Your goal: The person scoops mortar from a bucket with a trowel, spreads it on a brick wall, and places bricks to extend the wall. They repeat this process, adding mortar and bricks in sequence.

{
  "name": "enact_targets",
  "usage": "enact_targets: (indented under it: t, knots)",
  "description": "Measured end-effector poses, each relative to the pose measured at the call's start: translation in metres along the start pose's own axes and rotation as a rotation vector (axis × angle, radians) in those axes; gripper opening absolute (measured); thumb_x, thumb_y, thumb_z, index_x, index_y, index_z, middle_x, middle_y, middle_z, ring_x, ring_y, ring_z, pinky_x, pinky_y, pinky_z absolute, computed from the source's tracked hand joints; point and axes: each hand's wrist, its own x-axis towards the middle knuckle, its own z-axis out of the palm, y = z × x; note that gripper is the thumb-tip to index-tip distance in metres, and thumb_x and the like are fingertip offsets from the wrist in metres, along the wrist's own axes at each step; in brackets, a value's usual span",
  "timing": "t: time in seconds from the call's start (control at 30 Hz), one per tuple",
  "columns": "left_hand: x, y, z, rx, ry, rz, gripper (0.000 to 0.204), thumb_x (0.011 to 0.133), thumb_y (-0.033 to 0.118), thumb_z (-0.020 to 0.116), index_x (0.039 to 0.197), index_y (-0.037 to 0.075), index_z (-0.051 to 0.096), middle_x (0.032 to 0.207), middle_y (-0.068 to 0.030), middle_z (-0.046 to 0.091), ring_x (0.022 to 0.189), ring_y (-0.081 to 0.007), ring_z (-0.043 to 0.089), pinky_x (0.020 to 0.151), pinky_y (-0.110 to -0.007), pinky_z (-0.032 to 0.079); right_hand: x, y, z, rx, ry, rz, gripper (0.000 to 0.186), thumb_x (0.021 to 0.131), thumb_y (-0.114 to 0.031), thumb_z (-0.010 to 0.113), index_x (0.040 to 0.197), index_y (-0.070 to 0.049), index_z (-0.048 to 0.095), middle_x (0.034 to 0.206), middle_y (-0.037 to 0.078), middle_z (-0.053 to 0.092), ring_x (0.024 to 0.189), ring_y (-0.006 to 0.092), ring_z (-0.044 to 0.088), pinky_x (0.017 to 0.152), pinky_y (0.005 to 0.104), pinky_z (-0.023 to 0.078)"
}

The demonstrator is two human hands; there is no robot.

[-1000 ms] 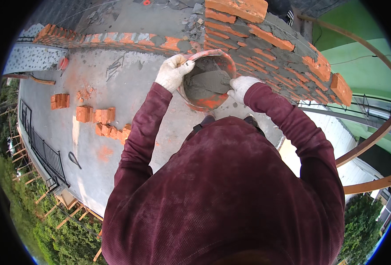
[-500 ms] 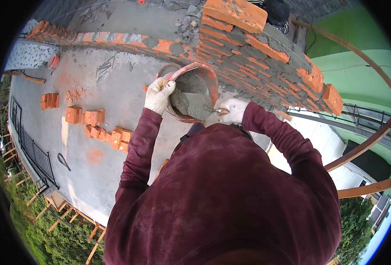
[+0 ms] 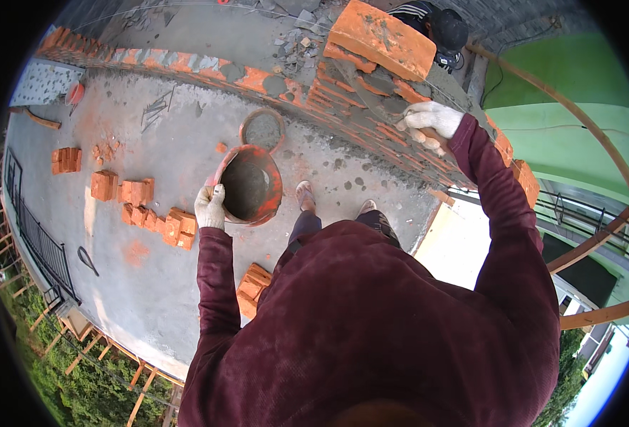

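My left hand (image 3: 211, 206), in a white work glove, is closed on the rim of an orange bucket (image 3: 272, 203). Grey mortar (image 3: 245, 186) shows inside that bucket. My right hand (image 3: 432, 122), gloved too, is closed around the handle of a trowel (image 3: 372, 99). The trowel's grey, mortar-smeared blade lies along the top of the brick wall (image 3: 357, 122), hard to tell from the mortar there. Just beyond the blade, a whole orange brick (image 3: 382, 39) sits on the wall.
Another bucket (image 3: 243, 128) of mortar stands on the concrete floor by the wall. Stacked bricks (image 3: 179, 228) lie to the left, more bricks (image 3: 252, 288) near my leg. A person in a dark cap (image 3: 449, 30) is behind the wall. A railing (image 3: 37, 228) edges the far left.
My right hand has moved with the trowel from the bucket up and right to the wall top. The bucket, held in my left hand, has moved left and lower, uncovering the second bucket.
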Motion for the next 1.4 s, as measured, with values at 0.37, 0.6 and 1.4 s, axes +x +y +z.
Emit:
enact_targets:
  t: [0.37, 0.6, 1.4]
  knots:
    - [0.013, -0.011, -0.037, -0.033, 0.096, 0.049, 0.033, 0.096, 0.014, 0.073, 0.072, 0.014, 0.05, 0.07, 0.0094, 0.046, 0.063, -0.0041, 0.037, 0.057, -0.023, 0.033, 0.095, 0.092, 0.101, -0.946, 0.882, -0.096, 0.033, 0.088, -0.03, 0.074, 0.112, -0.01, 0.061, 0.113, 0.015, 0.061, 0.1, 0.0366, 0.068, 0.082, 0.0484, 0.057]
    - [0.002, 0.038, -0.024, -0.048, 0.002, 0.032, 0.025, 0.098, 0.015, 0.071, 0.077, 0.013, 0.057, 0.07, 0.0083, 0.051, 0.06, -0.0034, 0.041, 0.055, -0.022, 0.034, 0.134, 0.129, 0.084, -0.702, 1.145, -0.227, 0.035, 0.088, -0.037, 0.074, 0.109, -0.011, 0.063, 0.108, 0.013, 0.061, 0.098, 0.0346, 0.067, 0.08, 0.0464, 0.056]
    - [0.014, 0.072, 0.114, 0.07, -0.353, 0.045, 0.029, 0.097, 0.022, 0.073, 0.074, 0.011, 0.057, 0.071, 0.0097, 0.05, 0.064, -0.0031, 0.041, 0.057, -0.023, 0.034, -0.069, 0.154, 0.098, -0.849, 1.015, -0.063, 0.036, 0.092, -0.039, 0.068, 0.106, -0.006, 0.065, 0.1, 0.017, 0.068, 0.096, 0.0369, 0.069, 0.08, 0.0475, 0.055]
